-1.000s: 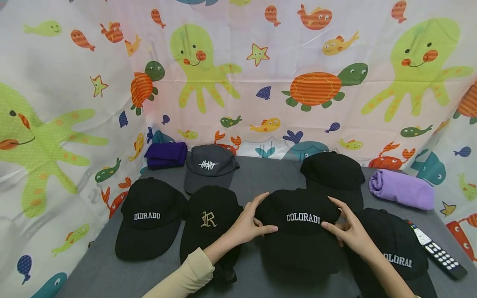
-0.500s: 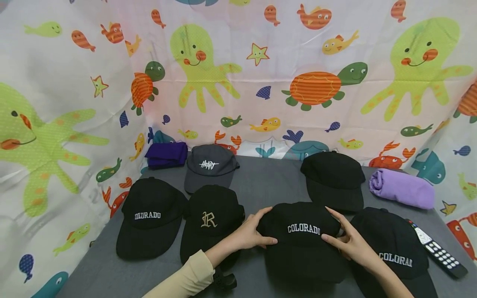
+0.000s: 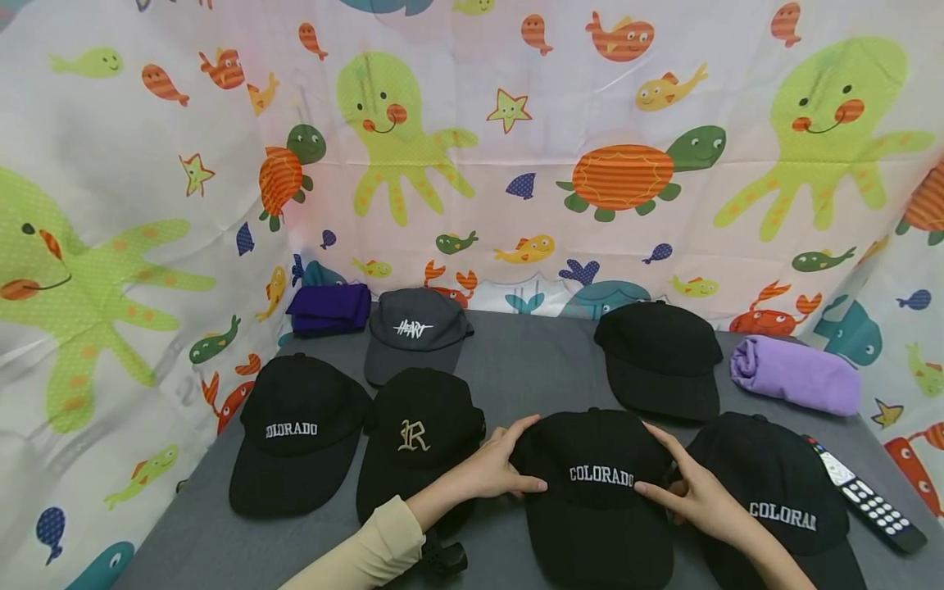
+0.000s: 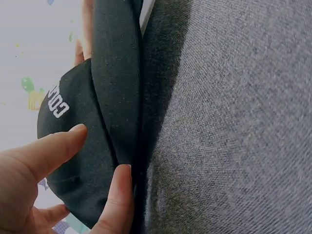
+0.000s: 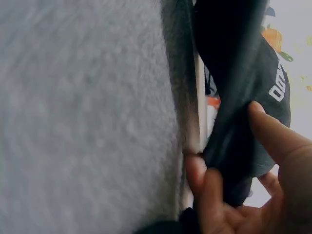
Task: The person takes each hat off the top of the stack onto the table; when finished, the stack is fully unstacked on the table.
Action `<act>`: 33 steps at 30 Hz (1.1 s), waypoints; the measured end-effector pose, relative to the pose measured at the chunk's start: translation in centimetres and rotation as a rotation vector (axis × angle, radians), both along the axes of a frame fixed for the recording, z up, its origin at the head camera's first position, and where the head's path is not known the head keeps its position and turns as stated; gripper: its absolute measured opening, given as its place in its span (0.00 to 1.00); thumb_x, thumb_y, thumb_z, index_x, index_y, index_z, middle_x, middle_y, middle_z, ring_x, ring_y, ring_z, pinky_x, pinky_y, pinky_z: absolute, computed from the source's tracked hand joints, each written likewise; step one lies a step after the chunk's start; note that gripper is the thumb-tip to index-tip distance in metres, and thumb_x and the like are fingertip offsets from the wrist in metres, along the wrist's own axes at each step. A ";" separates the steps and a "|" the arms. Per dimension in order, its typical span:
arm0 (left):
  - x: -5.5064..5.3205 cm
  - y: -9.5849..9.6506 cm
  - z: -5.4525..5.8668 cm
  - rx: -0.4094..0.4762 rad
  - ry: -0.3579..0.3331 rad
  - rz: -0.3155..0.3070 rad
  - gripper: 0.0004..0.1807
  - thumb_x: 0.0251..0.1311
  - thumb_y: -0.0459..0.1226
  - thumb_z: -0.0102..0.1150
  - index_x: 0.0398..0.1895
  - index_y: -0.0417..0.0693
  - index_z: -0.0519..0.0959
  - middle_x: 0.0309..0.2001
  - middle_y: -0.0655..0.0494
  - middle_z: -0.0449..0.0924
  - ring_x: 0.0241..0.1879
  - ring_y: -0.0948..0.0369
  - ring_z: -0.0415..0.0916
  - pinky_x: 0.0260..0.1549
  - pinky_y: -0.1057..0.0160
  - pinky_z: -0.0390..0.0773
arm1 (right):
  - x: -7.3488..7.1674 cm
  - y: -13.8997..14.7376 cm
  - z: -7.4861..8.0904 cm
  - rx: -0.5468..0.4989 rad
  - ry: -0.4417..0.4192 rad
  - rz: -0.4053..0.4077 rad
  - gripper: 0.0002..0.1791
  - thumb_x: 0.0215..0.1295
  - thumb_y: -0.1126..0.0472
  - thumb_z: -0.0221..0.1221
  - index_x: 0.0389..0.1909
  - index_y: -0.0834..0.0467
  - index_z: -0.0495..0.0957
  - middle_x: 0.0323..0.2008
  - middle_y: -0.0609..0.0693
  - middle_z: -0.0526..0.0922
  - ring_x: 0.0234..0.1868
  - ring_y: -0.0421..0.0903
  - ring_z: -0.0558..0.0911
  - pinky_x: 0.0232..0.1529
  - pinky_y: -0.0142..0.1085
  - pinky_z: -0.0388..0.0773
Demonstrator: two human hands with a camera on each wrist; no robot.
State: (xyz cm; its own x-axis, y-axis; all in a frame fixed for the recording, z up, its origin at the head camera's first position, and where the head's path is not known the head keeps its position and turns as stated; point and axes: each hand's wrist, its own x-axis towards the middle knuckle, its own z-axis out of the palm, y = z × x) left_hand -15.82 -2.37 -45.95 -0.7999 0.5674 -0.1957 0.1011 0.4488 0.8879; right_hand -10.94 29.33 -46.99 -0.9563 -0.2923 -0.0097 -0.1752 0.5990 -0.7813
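Note:
A black baseball cap (image 3: 597,537) with white COLORADO lettering is upright, low over the grey table at front centre, its brim toward me. My left hand (image 3: 483,471) holds its left side, thumb on the front of the crown. My right hand (image 3: 696,487) grips the opposite side, its thumb beside the last letter. In the left wrist view, the cap's brim (image 4: 117,73) lies close above the grey cloth with a dark shadow alongside. The right wrist view shows fingers (image 5: 212,200) under the cap's lower edge. Whether the cap touches the table is hard to tell.
Left stand a black COLORADO cap (image 3: 295,467) and a black R cap (image 3: 416,418); behind, a grey HEART cap (image 3: 416,336) and purple folded cloth (image 3: 329,311). Right are a plain black cap (image 3: 660,352), lilac rolled cloth (image 3: 796,373), another COLORADO cap (image 3: 774,467) and a remote (image 3: 870,500).
Both hands have lowered the COLORADO cap toward the table and toward me. Its brim has tilted into fuller view. The other caps have stayed in place.

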 end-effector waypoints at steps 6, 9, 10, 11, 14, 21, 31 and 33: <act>0.0 0.1 0.1 -0.006 0.017 -0.021 0.48 0.51 0.42 0.68 0.72 0.62 0.49 0.59 0.40 0.55 0.21 0.59 0.80 0.17 0.64 0.75 | 0.4 -0.3 0.4 0.180 0.208 -0.037 0.48 0.51 0.50 0.68 0.70 0.49 0.52 0.32 0.46 0.70 0.24 0.35 0.67 0.20 0.30 0.63; -0.1 0.2 0.2 -0.001 0.012 -0.032 0.48 0.51 0.43 0.67 0.72 0.60 0.48 0.60 0.41 0.55 0.21 0.58 0.80 0.17 0.63 0.76 | 0.4 -0.2 0.7 0.191 0.236 -0.024 0.50 0.49 0.50 0.69 0.70 0.51 0.52 0.28 0.45 0.68 0.24 0.34 0.67 0.20 0.29 0.63; -0.2 0.2 0.2 0.002 0.011 -0.036 0.48 0.52 0.43 0.67 0.72 0.59 0.48 0.60 0.41 0.55 0.21 0.58 0.80 0.17 0.62 0.76 | 0.3 -0.2 0.9 0.188 0.245 -0.014 0.50 0.48 0.50 0.70 0.70 0.52 0.52 0.28 0.45 0.68 0.24 0.34 0.67 0.20 0.29 0.63; -0.2 0.2 0.3 0.005 0.011 -0.040 0.48 0.52 0.43 0.67 0.72 0.59 0.49 0.60 0.42 0.55 0.21 0.58 0.80 0.17 0.61 0.77 | 0.3 -0.1 1.0 0.186 0.252 -0.003 0.51 0.48 0.50 0.70 0.70 0.52 0.52 0.28 0.46 0.68 0.24 0.34 0.67 0.21 0.28 0.62; -0.5 0.0 0.6 0.017 0.017 -0.054 0.46 0.54 0.44 0.65 0.72 0.59 0.50 0.61 0.42 0.55 0.23 0.56 0.80 0.19 0.61 0.77 | 0.1 0.1 1.5 0.176 0.260 0.033 0.51 0.47 0.50 0.70 0.70 0.54 0.53 0.36 0.49 0.72 0.25 0.34 0.67 0.21 0.28 0.63; -1.3 -0.5 1.8 -0.006 0.100 -0.096 0.41 0.56 0.44 0.63 0.71 0.58 0.53 0.62 0.42 0.58 0.25 0.61 0.77 0.21 0.68 0.75 | -1.0 0.8 3.5 0.176 0.193 0.089 0.44 0.51 0.48 0.68 0.68 0.53 0.58 0.40 0.50 0.71 0.24 0.36 0.68 0.22 0.28 0.65; -2.6 -1.2 4.2 -0.122 0.281 -0.143 0.38 0.57 0.48 0.62 0.69 0.59 0.57 0.59 0.47 0.65 0.33 0.68 0.72 0.32 0.71 0.74 | -3.3 0.8 5.2 0.289 0.254 0.029 0.36 0.56 0.46 0.63 0.65 0.51 0.64 0.49 0.54 0.75 0.35 0.40 0.74 0.26 0.30 0.69; -3.0 -1.4 4.9 -0.151 0.313 -0.133 0.38 0.56 0.49 0.62 0.70 0.59 0.57 0.59 0.49 0.65 0.35 0.66 0.72 0.32 0.70 0.73 | -3.9 0.8 5.5 0.326 0.249 0.015 0.37 0.57 0.44 0.62 0.66 0.50 0.62 0.50 0.54 0.75 0.39 0.44 0.76 0.26 0.32 0.70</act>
